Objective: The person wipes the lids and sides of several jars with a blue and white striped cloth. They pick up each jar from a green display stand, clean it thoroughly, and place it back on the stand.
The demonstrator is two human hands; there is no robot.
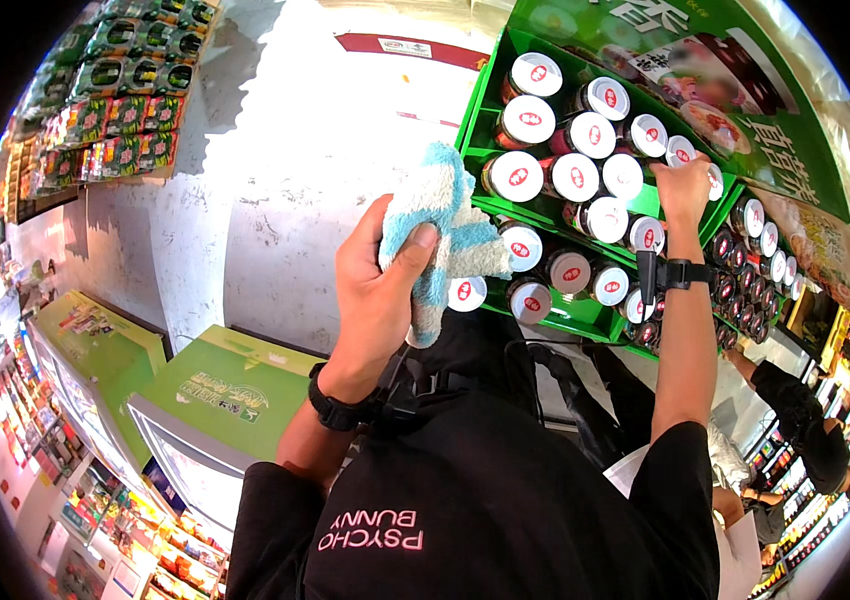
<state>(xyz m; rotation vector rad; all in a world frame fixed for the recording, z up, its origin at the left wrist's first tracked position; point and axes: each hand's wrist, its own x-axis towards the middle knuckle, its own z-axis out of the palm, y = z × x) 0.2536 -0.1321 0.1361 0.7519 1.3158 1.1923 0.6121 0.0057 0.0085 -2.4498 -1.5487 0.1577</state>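
Note:
A folded terry cloth with blue and white stripes (432, 247) is gripped by my left hand (376, 289), thumb on top, just left of the display rack. My right hand (684, 191) reaches into the upper tier of the green cardboard display rack (644, 201), among glass jars with white lids. Its fingers touch or lie between a jar (680, 152) behind and another jar (716, 182) at the right; the fingertips are hidden, so a grip cannot be told. Several more jars (518, 176) stand upright in rows on this tier. The lower tier holds further white-lidded jars (569, 271).
A green printed header board (762, 97) rises behind the rack. More jars (740, 251) stand to the right. Green-topped cabinets (222, 390) are at left, with stacked packaged goods (124, 97) farther off. Other people (800, 412) are at the far right.

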